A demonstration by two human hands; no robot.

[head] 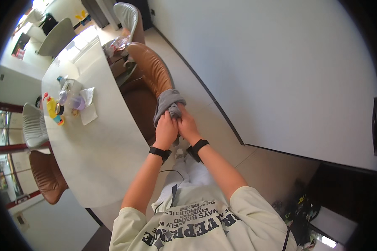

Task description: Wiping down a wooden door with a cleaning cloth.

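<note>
A bunched grey cloth (169,99) is gripped between my two hands, at the side of a brown leather chair (152,64). My left hand (166,131) holds its lower left part, fingertips pressed into the folds. On the right, my right hand (188,126) has its fingers on the rolled middle of the cloth. The hands touch or nearly touch each other. Part of the cloth hangs down below them, mostly hidden by my fingers. Each wrist wears a black band.
Left of me stands a long white table (113,150). On it are a yellow bottle with a red top (52,108), a purple cup (78,103), other containers and white paper (88,114). More chairs surround it. A white wall (270,78) rises on the right.
</note>
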